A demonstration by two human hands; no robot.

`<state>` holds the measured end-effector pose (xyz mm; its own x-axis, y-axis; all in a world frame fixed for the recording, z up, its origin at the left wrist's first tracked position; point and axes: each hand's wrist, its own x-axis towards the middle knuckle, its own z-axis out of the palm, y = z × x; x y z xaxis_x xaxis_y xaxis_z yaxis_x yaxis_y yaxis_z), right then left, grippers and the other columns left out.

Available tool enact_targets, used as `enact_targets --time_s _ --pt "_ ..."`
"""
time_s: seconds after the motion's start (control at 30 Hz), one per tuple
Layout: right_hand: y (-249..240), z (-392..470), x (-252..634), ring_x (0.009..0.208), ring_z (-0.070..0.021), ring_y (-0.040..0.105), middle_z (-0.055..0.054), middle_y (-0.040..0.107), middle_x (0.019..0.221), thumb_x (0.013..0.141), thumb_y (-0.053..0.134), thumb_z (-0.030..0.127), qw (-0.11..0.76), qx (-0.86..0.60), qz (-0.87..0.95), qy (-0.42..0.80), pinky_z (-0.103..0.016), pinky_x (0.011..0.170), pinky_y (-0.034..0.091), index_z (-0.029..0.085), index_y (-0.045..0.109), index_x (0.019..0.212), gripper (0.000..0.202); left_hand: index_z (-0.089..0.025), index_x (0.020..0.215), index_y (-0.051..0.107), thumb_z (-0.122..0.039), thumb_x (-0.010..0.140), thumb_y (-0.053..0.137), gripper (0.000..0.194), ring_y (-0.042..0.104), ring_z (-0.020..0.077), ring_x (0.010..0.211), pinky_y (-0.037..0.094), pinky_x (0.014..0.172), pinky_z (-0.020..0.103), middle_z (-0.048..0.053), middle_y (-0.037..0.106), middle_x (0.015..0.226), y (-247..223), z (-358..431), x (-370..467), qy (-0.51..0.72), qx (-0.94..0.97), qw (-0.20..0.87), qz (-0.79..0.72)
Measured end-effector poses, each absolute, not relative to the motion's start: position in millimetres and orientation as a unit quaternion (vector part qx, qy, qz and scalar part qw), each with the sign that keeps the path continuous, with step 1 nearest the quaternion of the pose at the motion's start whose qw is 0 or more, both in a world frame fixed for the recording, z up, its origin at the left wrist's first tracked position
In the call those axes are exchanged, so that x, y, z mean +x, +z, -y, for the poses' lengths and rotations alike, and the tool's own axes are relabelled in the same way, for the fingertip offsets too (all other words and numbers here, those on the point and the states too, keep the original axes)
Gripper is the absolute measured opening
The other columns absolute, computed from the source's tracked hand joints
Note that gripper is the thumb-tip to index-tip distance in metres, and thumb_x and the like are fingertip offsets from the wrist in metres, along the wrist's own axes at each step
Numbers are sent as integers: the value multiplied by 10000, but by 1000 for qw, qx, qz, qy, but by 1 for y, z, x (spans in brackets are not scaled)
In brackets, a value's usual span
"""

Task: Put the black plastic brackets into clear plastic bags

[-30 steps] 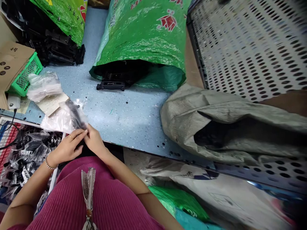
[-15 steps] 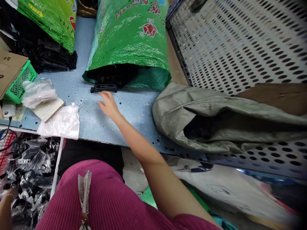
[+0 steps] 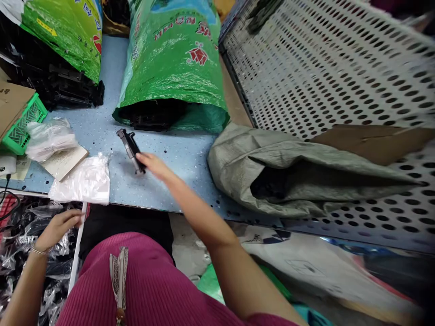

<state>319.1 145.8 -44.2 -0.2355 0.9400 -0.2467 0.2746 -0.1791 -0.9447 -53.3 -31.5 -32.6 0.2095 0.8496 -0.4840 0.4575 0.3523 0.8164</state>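
- Over the surface (image 3: pixel 186 154), the right hand (image 3: pixel 154 165) pinches a black part (image 3: pixel 131 149), unbagged.
- Above bagged parts (image 3: pixel 59 269), the left hand (image 3: pixel 57 230) hangs half-open, seemingly empty.
- Inside the green sack (image 3: pixel 173 83), more bare parts (image 3: pixel 149 121) remain.

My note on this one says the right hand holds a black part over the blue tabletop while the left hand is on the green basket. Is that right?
Not quite: the left hand is over the white-rimmed bin of plastic-wrapped black items, as the head view shows. The right hand does hold a black part over the blue tabletop.
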Motion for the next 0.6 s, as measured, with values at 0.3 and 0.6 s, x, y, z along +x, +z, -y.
enact_targets --time_s 0.3,0.6 --pt "-25 -48 296 808 -209 584 -67 633 874 1030 275 692 394 -556 648 340 -352 762 452 220 576 891 576 -249 1655 170 -597 967 551 860 118 313 1625 122 1332 494 108 172 1749 -9 -60 146 396 600 512 -470" --pt "-28 -76 316 661 -170 533 -28 570 695 1070 175 630 364 -564 664 329 -301 662 408 230 497 740 610 -216 1579 360 -517 994 517 677 329 311 1556 242 1291 509 120 396 1655 -16 -77 155 399 597 484 -499"
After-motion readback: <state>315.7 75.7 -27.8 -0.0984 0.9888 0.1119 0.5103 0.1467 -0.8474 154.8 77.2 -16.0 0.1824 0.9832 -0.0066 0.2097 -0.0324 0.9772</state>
